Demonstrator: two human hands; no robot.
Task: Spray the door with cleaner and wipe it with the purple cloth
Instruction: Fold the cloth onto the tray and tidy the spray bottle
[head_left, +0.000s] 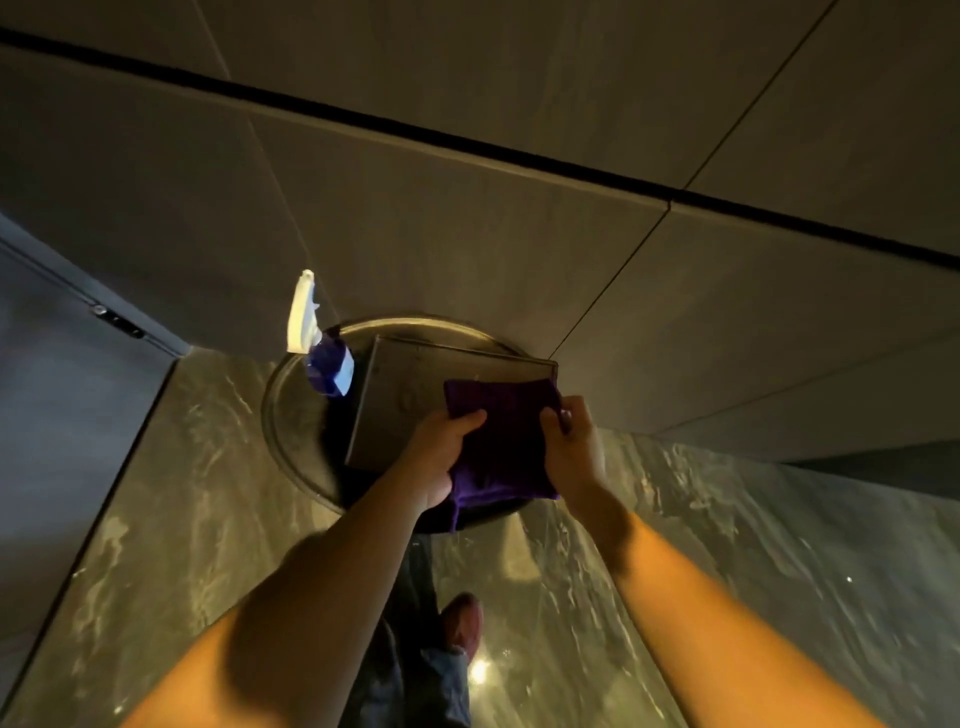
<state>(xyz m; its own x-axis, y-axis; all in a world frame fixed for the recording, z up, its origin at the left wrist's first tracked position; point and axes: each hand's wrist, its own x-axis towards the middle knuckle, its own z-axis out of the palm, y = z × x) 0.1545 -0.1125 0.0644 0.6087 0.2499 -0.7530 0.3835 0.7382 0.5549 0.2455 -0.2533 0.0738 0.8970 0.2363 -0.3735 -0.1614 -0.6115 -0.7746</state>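
Observation:
A folded purple cloth (498, 441) lies over the near right part of a square metal tray (400, 395). My left hand (441, 452) grips the cloth's left edge and my right hand (571, 447) grips its right edge. A spray bottle (319, 343) with a white trigger head and a blue body stands upright on the left of the round table (291, 415), apart from both hands. The grey door (62, 364) with a dark latch is at the far left.
Large grey wall panels (467, 208) with dark seams rise behind the round table. The floor (208, 493) is glossy marbled stone. My leg and shoe (460, 623) show below the table, between my forearms.

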